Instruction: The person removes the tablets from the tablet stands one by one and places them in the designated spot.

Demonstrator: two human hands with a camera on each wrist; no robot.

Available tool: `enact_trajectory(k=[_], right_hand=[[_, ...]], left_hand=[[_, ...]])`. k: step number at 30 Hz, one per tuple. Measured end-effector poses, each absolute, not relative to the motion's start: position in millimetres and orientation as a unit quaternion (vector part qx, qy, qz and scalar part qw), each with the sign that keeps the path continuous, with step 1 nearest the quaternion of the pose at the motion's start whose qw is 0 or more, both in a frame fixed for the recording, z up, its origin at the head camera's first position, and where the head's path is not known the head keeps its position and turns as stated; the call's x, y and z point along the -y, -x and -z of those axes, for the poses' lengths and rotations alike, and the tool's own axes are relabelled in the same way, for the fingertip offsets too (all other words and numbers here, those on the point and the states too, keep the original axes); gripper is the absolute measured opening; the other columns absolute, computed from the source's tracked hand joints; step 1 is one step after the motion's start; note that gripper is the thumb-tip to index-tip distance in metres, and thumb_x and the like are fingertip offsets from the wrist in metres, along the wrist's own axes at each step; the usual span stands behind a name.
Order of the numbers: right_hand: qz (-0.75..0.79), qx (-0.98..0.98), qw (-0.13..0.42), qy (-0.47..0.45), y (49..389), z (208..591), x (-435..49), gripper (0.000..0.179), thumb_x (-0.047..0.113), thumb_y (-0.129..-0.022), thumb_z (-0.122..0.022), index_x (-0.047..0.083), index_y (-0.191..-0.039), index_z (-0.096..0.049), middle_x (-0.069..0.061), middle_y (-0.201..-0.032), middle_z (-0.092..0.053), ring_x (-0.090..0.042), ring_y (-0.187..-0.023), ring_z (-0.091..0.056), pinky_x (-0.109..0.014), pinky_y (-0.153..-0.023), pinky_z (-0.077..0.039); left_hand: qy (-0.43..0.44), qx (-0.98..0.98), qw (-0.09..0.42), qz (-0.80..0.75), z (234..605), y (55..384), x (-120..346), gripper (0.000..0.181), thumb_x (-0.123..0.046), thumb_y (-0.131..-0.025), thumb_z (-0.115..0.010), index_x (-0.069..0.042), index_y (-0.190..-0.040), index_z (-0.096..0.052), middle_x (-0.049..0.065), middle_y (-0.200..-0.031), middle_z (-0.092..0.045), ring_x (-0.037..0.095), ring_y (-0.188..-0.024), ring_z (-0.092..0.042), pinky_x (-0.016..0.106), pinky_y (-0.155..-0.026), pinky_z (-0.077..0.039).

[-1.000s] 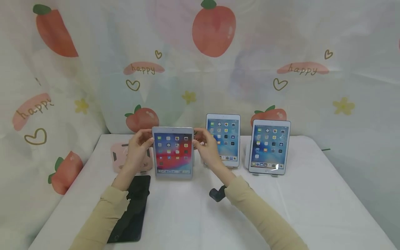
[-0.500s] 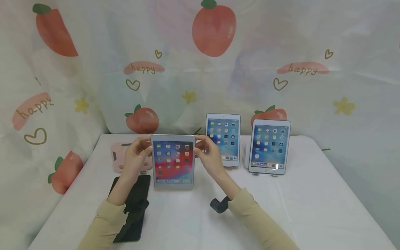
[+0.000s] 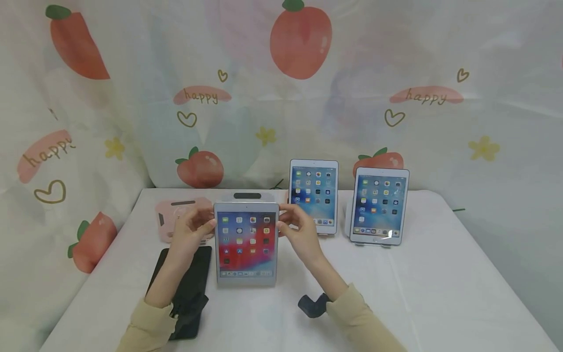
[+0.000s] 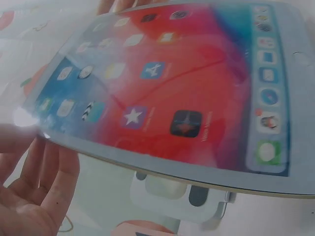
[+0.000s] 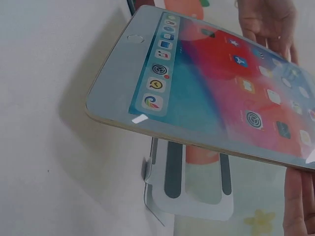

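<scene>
A silver, rectangular, red-and-blue-screened tablet [image 3: 246, 244] is partly hiding a white, dark-padded stand [image 3: 247, 196]; the left hand [image 3: 188, 231] and right hand [image 3: 303, 233] are pinching the tablet between them.

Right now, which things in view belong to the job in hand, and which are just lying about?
Apparently in the job:
held tablet
white stand behind it, probably

Apparently just about, untouched:
pink stand
flat dark tablet
left propped tablet
right propped tablet
</scene>
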State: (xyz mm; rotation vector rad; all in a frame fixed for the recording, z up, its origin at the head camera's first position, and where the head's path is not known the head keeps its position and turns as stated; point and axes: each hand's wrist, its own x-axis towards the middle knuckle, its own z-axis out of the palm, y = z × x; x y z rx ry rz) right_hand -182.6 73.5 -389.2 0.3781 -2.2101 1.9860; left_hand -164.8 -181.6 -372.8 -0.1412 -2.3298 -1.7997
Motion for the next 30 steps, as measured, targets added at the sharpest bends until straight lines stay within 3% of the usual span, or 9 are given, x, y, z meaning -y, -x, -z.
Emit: enact_trajectory(k=[6,20,30], right_hand=[[-0.669,0.734,0.049,-0.111,173.6,396.3,-75.1,0.033,-0.002,-0.089,-0.062,0.007,-0.121,-0.06,-0.02,-0.095,-0.062,-0.014,-0.082,-0.063,-0.022,-0.071,-0.058],[-0.674,0.732,0.021,-0.096,161.8,408.9,-77.4,0.033,-0.005,-0.087,-0.062,0.004,-0.119,-0.06,-0.021,-0.092,-0.062,-0.012,-0.078,-0.064,-0.026,-0.067,-0.059],[-0.681,0.726,0.004,-0.097,158.1,416.3,-77.1,0.034,-0.006,-0.086,-0.061,0.001,-0.119,-0.059,-0.021,-0.09,-0.061,-0.009,-0.074,-0.063,-0.029,-0.065,-0.06]], left_hand=[[0.084,0.786,0.084,0.607,379.5,159.7,188.3,0.029,-0.008,-0.091,-0.063,0.003,-0.118,-0.059,-0.012,-0.09,-0.062,0.003,-0.08,-0.062,0.018,-0.075,-0.056],[0.074,0.774,0.02,0.629,392.4,152.6,192.8,0.031,-0.003,-0.091,-0.061,0.006,-0.12,-0.055,-0.01,-0.088,-0.059,0.005,-0.081,-0.063,0.021,-0.076,-0.057],[0.069,0.775,0.005,0.628,401.1,154.5,196.5,0.029,-0.006,-0.09,-0.062,0.002,-0.118,-0.056,-0.008,-0.088,-0.06,0.007,-0.08,-0.065,0.024,-0.076,-0.058]])
